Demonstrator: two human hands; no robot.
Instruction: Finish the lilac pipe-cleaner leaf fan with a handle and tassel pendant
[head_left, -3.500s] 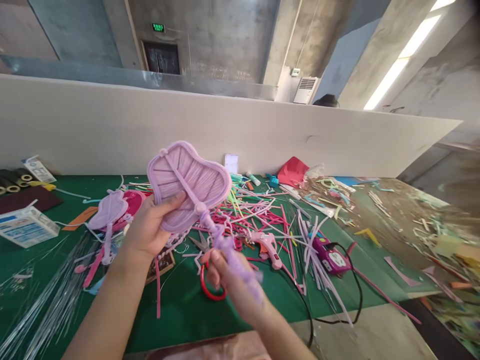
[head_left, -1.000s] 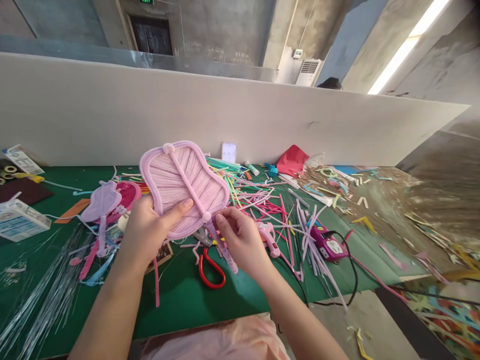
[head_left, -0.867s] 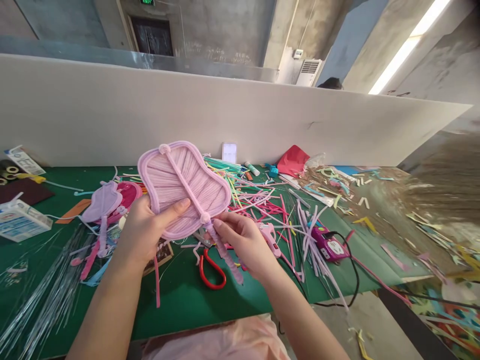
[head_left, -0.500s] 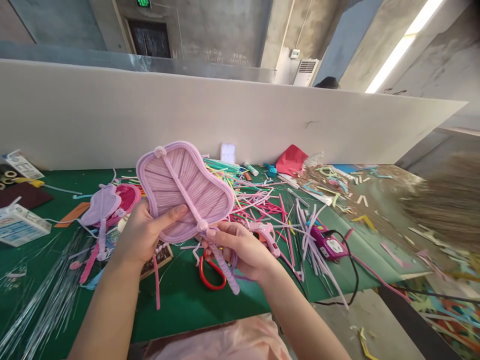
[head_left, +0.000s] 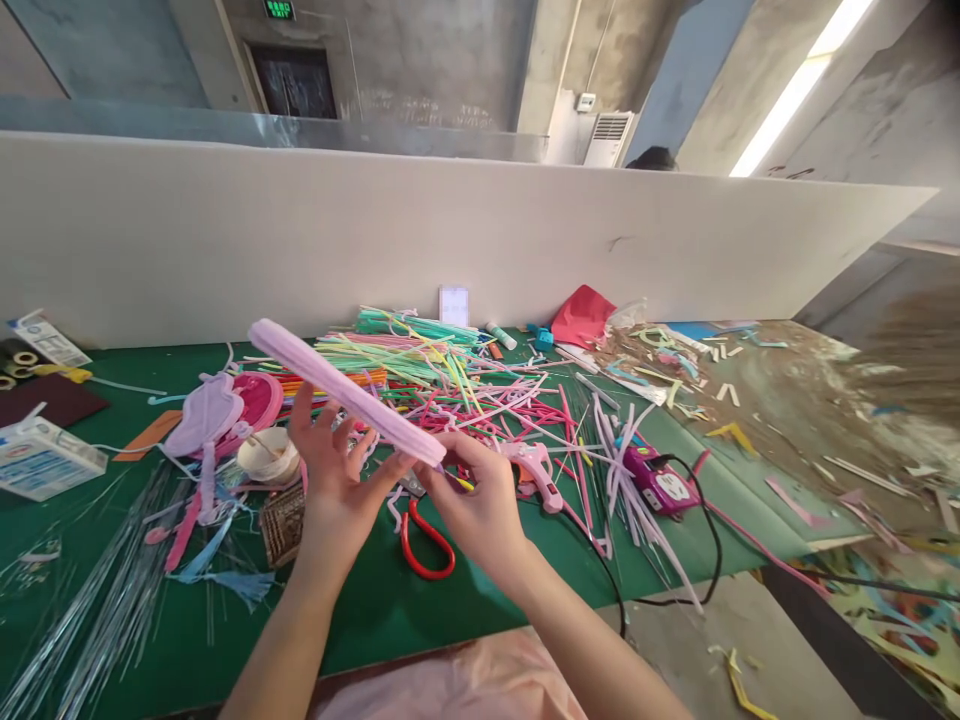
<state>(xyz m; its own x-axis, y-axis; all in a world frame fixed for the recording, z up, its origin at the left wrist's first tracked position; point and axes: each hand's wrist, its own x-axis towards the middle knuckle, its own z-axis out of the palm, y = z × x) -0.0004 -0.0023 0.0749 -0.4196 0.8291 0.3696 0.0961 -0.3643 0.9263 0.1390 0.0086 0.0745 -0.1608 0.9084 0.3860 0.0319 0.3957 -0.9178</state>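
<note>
A lilac fan made of fuzzy pipe cleaners (head_left: 345, 392) is turned edge-on in front of me, slanting from upper left down to the right. My right hand (head_left: 476, 500) pinches its lower right end, where the handle is mostly hidden by the fingers. Below the fan's edge is my left hand (head_left: 334, 465), its fingers spread and its thumb close to the fan's lower end. Whether those fingers touch the fan's underside I cannot tell. Red-handled scissors (head_left: 427, 540) lie on the green table below the hands.
Behind lie heaps of coloured pipe cleaners (head_left: 420, 350). A pink glue gun (head_left: 536, 475) and a purple power socket (head_left: 660, 485) with a black cable are at right. At left are another lilac fan (head_left: 202, 415), a small cup (head_left: 268, 455) and clear strands (head_left: 112, 600). A white partition (head_left: 450, 235) stands behind.
The fan has tilted from showing its broad face to edge-on. My left hand has let go of its side and moved right, with fingers spreading. My right hand stays at the handle end.
</note>
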